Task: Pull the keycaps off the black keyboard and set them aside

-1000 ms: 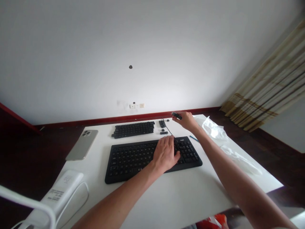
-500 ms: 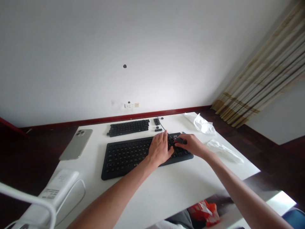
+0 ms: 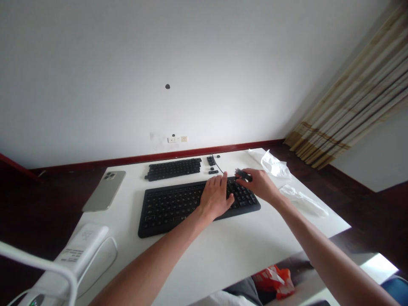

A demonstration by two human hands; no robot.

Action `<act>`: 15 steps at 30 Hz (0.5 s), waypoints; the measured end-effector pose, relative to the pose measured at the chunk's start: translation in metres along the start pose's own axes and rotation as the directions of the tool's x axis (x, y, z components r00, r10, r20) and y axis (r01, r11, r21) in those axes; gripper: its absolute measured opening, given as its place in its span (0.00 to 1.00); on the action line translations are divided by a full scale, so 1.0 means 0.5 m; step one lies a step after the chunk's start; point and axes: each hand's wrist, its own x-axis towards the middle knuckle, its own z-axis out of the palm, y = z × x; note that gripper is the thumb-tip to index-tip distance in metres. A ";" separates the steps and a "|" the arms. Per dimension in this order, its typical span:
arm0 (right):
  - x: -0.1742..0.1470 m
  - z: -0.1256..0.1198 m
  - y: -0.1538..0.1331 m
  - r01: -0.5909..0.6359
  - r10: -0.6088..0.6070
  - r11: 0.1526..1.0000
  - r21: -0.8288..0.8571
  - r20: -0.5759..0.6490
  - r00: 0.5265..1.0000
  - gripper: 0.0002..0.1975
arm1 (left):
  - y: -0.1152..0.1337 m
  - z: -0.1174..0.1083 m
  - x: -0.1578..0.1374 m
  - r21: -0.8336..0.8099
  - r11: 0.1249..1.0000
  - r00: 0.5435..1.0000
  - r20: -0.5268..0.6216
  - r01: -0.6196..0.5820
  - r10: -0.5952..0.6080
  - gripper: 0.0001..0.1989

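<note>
A black keyboard [image 3: 174, 207] lies across the white table, its switches bare of caps over much of the left and middle. My left hand [image 3: 214, 196] rests on it right of centre, fingers stretched forward and thumb apart. Above the keyboard's far right end, my right hand [image 3: 260, 183] is closed on a small keycap puller [image 3: 245, 174] with a dark handle and a metal tip pointing left. What the tip holds, if anything, is too small to tell. Behind the keyboard, removed black keycaps [image 3: 174, 168] lie in rows, with a smaller cluster of keycaps [image 3: 211, 161] to their right.
On the left are a phone [image 3: 105, 191] and a white power strip [image 3: 75, 257] with a white cable. A thin black cable [image 3: 218, 164] runs back from the keyboard. Crumpled white plastic bags [image 3: 276, 165] lie at the right. A red package [image 3: 274, 282] sits below the table's front edge.
My right hand has lifted the keycap puller up from the keys, slightly back and right. My left hand stays on the keyboard. The view has shifted slightly.
</note>
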 end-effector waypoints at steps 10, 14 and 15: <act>0.203 0.100 0.117 0.012 -0.014 0.996 0.089 0.021 1.000 0.09 | 0.000 0.001 0.006 0.011 1.000 0.999 0.033 0.015 -0.016 0.38; 0.197 0.107 0.127 0.030 -0.027 0.993 0.118 -0.023 0.999 0.11 | 0.001 0.000 0.006 0.014 1.000 0.999 0.039 0.011 -0.012 0.38; 0.192 0.107 0.128 0.034 -0.029 0.993 0.112 -0.042 0.999 0.11 | 0.001 0.000 0.006 0.014 1.000 0.999 0.038 0.012 -0.013 0.38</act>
